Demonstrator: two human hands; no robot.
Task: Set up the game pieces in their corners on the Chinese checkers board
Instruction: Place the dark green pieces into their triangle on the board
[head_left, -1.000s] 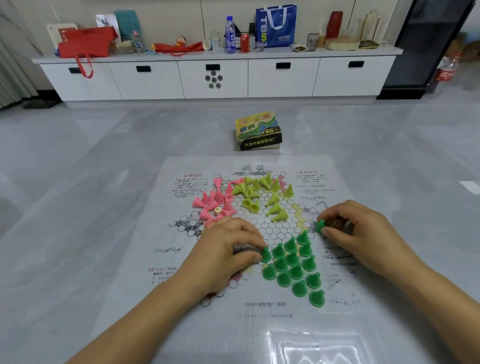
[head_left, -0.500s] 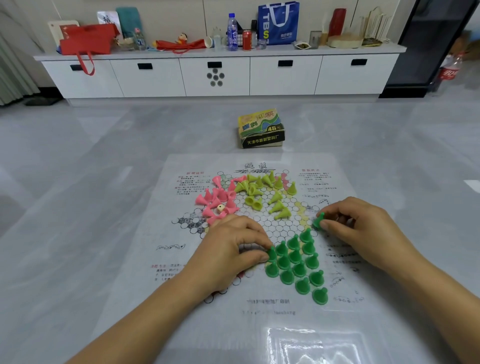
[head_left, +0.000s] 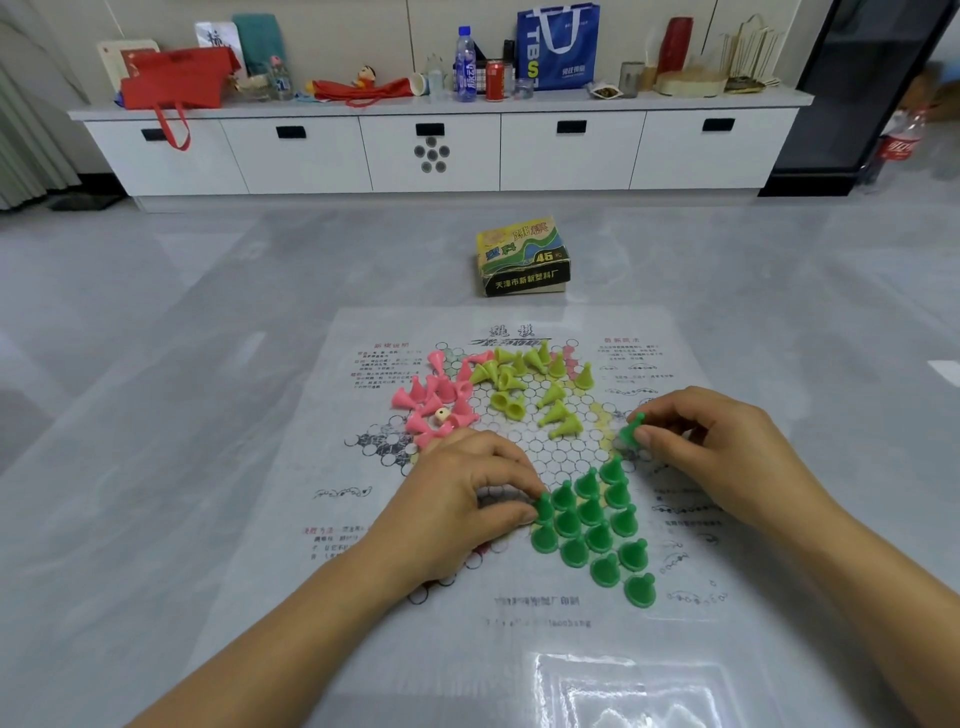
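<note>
Grey floor (head_left: 156, 364) open around board (head_left: 374, 613), both grips clamped on green pieces, left hand (head_left: 457, 499), right hand (head_left: 727, 447).

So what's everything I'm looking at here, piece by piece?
game sheet: one, white printed paper, flat on the grey floor
green pieces: about fifteen, upright in the near corner
green piece: one, in the right hand
yellow-green pieces: loose pile, far centre
pink pieces: loose pile, far left
die: one, cream, among the pink
game box: one, green-yellow, beyond the sheet
cabinet: white, far wall, cluttered top
left hand: touching the nearest-left green piece
right hand: pinching one piece
</note>
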